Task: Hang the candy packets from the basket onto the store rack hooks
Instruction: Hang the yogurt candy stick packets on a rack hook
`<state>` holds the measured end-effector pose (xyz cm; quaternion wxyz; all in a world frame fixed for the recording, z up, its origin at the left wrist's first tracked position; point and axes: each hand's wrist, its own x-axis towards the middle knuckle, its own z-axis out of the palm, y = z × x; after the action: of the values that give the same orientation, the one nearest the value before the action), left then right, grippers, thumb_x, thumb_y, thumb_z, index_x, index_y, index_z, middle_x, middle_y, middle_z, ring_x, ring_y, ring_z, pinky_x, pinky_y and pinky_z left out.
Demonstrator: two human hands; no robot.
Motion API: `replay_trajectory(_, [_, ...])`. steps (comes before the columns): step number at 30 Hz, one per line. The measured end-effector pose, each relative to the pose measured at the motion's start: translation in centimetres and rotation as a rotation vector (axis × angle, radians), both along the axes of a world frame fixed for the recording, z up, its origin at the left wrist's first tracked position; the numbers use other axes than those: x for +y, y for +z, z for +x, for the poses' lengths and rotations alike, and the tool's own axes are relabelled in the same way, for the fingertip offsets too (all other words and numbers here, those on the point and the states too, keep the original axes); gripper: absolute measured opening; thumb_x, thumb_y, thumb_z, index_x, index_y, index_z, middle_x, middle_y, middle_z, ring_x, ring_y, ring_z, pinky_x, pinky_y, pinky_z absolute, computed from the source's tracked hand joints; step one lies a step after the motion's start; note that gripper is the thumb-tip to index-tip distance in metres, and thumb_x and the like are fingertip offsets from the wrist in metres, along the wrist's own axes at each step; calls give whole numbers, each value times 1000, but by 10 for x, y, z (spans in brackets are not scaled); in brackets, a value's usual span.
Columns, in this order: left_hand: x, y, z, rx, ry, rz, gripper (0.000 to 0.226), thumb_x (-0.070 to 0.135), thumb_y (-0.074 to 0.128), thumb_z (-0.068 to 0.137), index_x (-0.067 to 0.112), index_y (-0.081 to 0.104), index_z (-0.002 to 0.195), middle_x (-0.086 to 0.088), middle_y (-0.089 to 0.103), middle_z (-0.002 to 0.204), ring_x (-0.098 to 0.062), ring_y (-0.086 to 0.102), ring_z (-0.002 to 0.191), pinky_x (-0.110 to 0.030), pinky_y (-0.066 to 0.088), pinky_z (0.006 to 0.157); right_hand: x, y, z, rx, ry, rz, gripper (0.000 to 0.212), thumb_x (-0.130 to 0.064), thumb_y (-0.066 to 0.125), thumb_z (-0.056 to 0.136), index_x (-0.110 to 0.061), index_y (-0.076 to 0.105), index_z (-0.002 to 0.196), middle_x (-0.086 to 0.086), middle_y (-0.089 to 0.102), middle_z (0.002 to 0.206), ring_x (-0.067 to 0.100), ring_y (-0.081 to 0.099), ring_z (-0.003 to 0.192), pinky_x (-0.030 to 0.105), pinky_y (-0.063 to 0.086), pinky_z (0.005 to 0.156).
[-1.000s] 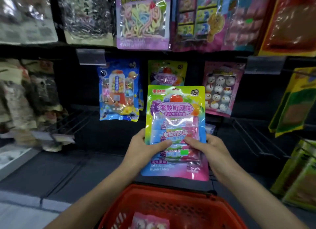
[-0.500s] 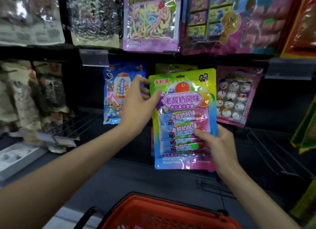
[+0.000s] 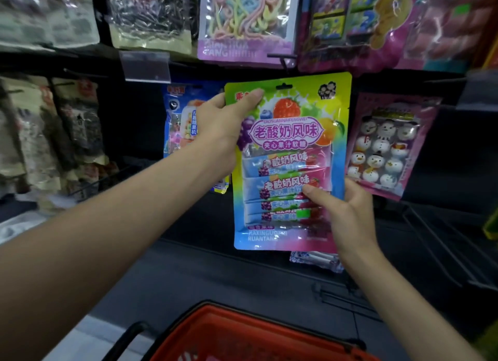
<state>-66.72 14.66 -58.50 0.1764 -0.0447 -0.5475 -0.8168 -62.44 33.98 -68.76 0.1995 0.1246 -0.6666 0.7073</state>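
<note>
A dark store rack (image 3: 444, 172) hung with snack bags fills the view, with a red basket (image 3: 229, 331) at the bottom edge. The rainbow candy packet (image 3: 291, 158) is held upright before the rack, just below a bare hook (image 3: 283, 61). The left hand (image 3: 223, 120) has its fingers (image 3: 250, 95) clamped on the packet's top left corner, and the right hand (image 3: 347, 215) grips its lower right edge. To hang it well, line the hole (image 3: 283, 87) up with the hook tip, then push straight back.
</note>
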Motion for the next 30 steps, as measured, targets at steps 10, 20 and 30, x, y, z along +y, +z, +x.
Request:
replay_trajectory(10, [-5,2,-1,-11,45,6,33,12,85,86,1,70,112,-16,80,97,-33,79,84,-54,65,73,-10,1,4,-7,-5,55,11,-15,78,90,-16,75,101,-1,80,94,17,77,89,40,61,84])
replay_trajectory(20, [-13,-32,-1,8,163,-329,35,32,77,93,21,60,123,3,75,112,-9,76,92,-36,61,87,-18,-4,0,-106,-9,16,13,-21,79,90,-21,76,102,-2,80,97,19,77,92,50,60,93])
replay_trajectory(30, [-22,-117,40,167,168,-645,93,49,80,87,54,21,158,31,30,162,5,32,148,-39,35,122,-29,-7,1,-28,-49,115,26,-30,77,92,-29,67,115,-13,76,103,1,71,94,28,57,87])
